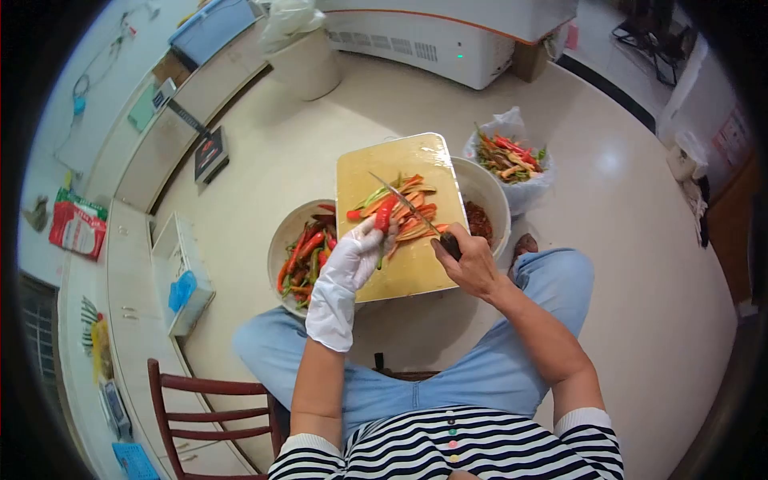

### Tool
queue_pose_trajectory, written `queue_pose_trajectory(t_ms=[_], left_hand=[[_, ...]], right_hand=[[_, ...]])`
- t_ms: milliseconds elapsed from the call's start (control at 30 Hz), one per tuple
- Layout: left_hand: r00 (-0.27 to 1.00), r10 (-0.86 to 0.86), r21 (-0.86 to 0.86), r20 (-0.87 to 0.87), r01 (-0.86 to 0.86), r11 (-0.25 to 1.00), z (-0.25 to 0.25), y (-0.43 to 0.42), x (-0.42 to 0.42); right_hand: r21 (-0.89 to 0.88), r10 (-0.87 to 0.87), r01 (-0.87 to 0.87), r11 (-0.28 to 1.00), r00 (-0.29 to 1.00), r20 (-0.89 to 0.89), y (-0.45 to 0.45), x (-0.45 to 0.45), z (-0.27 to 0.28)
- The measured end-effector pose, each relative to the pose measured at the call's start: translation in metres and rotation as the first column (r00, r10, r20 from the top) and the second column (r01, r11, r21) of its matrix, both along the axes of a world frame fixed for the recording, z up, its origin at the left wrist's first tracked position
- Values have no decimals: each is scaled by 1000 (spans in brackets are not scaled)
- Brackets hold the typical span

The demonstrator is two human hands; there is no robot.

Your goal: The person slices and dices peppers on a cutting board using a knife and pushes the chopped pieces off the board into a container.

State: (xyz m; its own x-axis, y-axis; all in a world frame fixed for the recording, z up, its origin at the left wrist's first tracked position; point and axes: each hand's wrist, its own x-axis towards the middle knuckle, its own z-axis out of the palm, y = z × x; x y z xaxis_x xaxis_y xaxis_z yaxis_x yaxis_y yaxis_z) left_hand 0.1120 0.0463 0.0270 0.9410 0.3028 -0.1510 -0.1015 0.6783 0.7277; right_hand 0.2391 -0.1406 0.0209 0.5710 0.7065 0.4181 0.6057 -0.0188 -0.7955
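Note:
My left hand (pixel 358 254), in a white glove, is closed round a red pepper (pixel 386 213) above the cutting board (pixel 392 276). My bare right hand (pixel 472 262) grips the dark handle of a knife (pixel 404 202), whose blade slants up and left over the board, near the red pepper. Cut peppers (pixel 416 210), orange, red and green, lie on the board beneath the blade. The board rests across two bowls. Whole red and green peppers fill the left bowl (pixel 276 244); dark red pieces show in the right bowl (pixel 500 210).
A white bag (pixel 520 192) of peppers stands on the floor beyond the right bowl. A black scale (pixel 211 156), a white crate (pixel 192 308) and a wooden chair (pixel 212 386) are at the left. Behind are a white bin (pixel 304 70) and a freezer (pixel 408 48).

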Motion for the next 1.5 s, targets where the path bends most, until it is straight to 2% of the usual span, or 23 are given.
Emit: queue_pose_trajectory(t_ms=[33,100,167,200,233,300,333,367,433,533,567,633,667,700,767,800,867,933,967,1100,1267,1400,1500], left_hand=[[1000,-1,36,8,1,999,3,-4,-6],[999,28,-30,-40,-29,999,6,-11,-15],[964,182,16,-195,-183,983,4,-17,-19],[977,95,161,-191,-65,985,-2,-10,-23],[977,99,160,-189,-68,985,-9,-7,-26],[917,254,257,-306,-177,950,-19,-5,-30],[920,331,196,-209,-292,936,-27,-7,-36],[921,331,195,-207,-293,936,-33,-12,-43],[806,536,-169,-254,-582,795,-28,-27,-52],[797,544,-161,-262,-592,789,-46,-23,-59],[797,543,-162,-262,-592,790,-52,-23,-62],[857,501,-138,-119,-514,847,-52,-25,-66],[857,500,-140,-120,-514,846,-72,-18,-67],[889,457,63,-8,-456,888,-105,-5,-67],[917,388,269,89,-398,877,-108,-2,-63],[912,408,213,-38,-392,895,-75,-9,-56],[896,413,156,-167,-389,908,-32,-12,-45],[963,199,150,-181,-173,973,-13,-9,-40],[964,197,150,-180,-171,974,-9,-10,-40],[958,197,234,-207,-147,961,-1,-12,-45],[959,195,309,-205,-126,943,-5,-1,-66],[961,194,334,-198,-120,935,-3,5,-74],[945,231,338,-233,-144,930,-8,7,-71]], right_hand=[[10,8,-8,1000,998,70,2,-4,-1],[-16,32,-31,999,996,83,8,-8,-12],[-29,75,-71,997,973,217,11,-11,-14],[-29,80,-75,997,973,219,13,-13,-13],[-30,107,-103,994,957,270,13,-14,-10],[-33,135,-131,991,937,322,14,-16,-11],[-39,160,-157,987,914,373,15,-16,-14],[-46,184,-181,982,888,421,15,-16,-15],[-62,192,-183,981,875,444,16,-19,-12],[-78,200,-185,980,860,470,18,-20,-13],[-76,198,-185,980,858,473,19,-20,-14],[-77,196,-183,980,843,500,20,-18,-14],[-77,195,-182,980,827,527,21,-17,-14],[-79,197,-183,980,827,526,22,-16,-16],[-94,194,-170,981,826,529,23,-15,-21],[-96,195,-170,981,827,527,24,-14,-21],[-108,135,-92,990,850,509,27,-10,-21],[-164,139,-70,984,878,459,26,-6,-23],[-219,142,-54,974,900,412,26,-5,-24],[-224,131,-51,973,925,358,28,-7,-25],[-438,64,14,899,985,163,28,-5,-25],[-434,59,-11,901,994,97,29,-3,-29],[-353,66,-51,934,997,31,32,-9,-22]])
